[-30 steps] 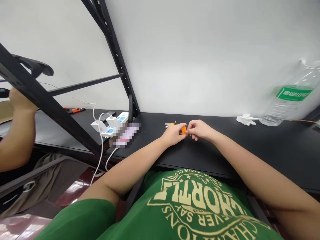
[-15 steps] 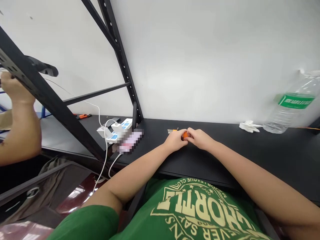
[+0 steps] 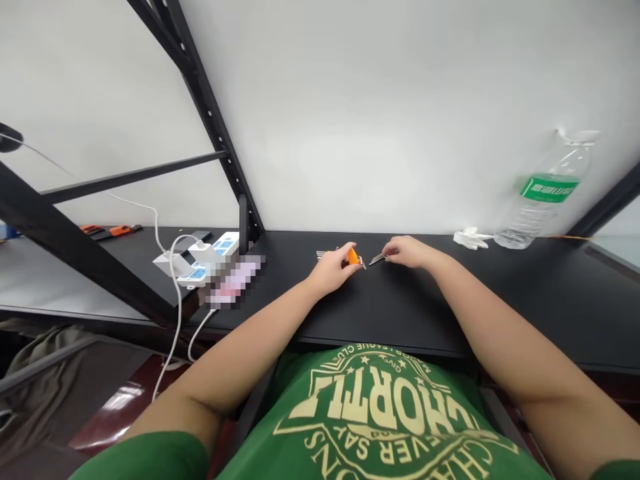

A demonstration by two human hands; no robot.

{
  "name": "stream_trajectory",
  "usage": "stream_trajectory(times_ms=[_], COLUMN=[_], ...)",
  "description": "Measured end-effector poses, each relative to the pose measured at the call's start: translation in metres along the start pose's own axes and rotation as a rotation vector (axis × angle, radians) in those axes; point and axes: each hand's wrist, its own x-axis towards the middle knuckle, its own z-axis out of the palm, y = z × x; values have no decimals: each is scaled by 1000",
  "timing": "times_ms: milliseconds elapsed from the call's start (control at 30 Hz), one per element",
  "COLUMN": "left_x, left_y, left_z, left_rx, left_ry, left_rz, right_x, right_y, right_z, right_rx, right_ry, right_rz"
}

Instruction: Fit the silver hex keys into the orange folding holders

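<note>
My left hand (image 3: 333, 268) is closed, thumb and fingers pinching a small orange piece (image 3: 353, 257). A short, bent metal end (image 3: 363, 264) sticks out of its right side. Across a narrow gap, my right hand (image 3: 404, 253) is closed with its fingertips on a few thin metal pieces (image 3: 377, 259), perhaps hex keys, low over the black table. Behind my left hand lie several thin metal rods (image 3: 320, 255), partly hidden by the fingers.
To the left are a white power strip (image 3: 229, 244) with plugged-in chargers, a blurred-out phone-like item (image 3: 235, 281) and a black rack post (image 3: 207, 110). On the right stand a clear bottle (image 3: 537, 213) and a crumpled white tissue (image 3: 471, 238). Orange-handled tools (image 3: 120, 231) lie far left.
My hands were together around the orange piece; now they are apart, the right one with thin metal pieces. The view has turned right, and another person's arm at left is out of view.
</note>
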Motion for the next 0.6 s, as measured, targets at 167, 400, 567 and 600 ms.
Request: stream_trajectory(times_ms=[167, 400, 567, 600], left_x=[1, 0, -1, -1], left_y=[-5, -6, -6, -7], left_z=[0, 1, 1, 1], left_rx=[32, 12, 31, 46], left_ry=[-19, -20, -39, -43], left_rz=[-22, -43, -55, -57], right_x=[3, 2, 0, -2], right_y=[-5, -7, -24, -28], right_z=[7, 10, 7, 6], right_rx=[-26, 48, 6, 0], right_ry=[-27, -11, -79, -110], right_rz=[-7, 50, 110, 132])
